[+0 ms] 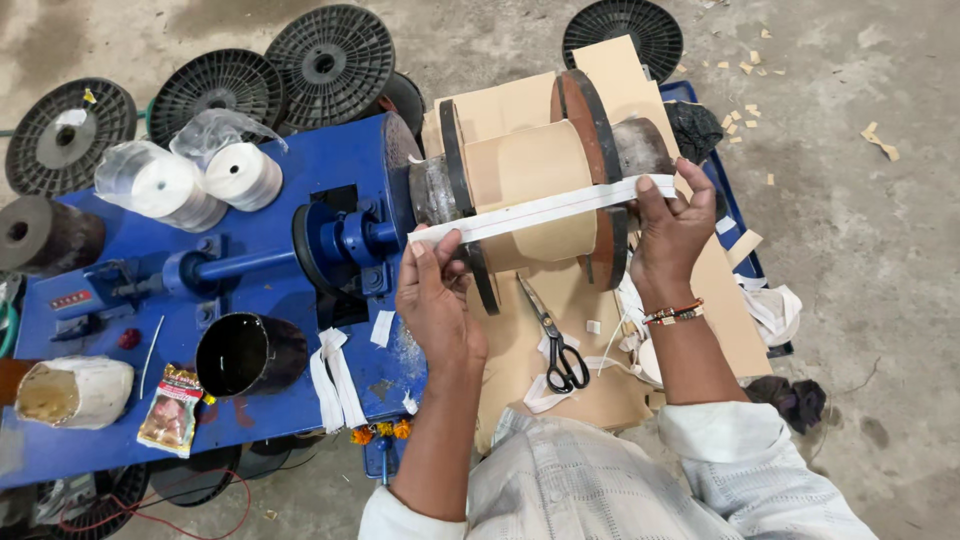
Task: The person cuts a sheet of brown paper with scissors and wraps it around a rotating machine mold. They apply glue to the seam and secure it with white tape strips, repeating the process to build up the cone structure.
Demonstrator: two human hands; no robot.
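A long white strip point(540, 210) is stretched across a tan paper-wrapped drum point(535, 165) mounted between two dark flanges on a blue machine point(260, 260). My left hand point(435, 300) pinches the strip's left end, close to the left flange. Its right end is held by my right hand point(672, 235), thumb on top, beside the right flange. The strip lies flat against the drum's front.
Black-handled scissors point(555, 340) lie on tan cardboard point(580, 390) below the drum. White tape rolls point(200, 180), a black cup point(245, 352), a small packet point(172, 408) and white strips point(333, 385) sit on the machine top. Black spools point(330, 60) lie on the concrete floor behind.
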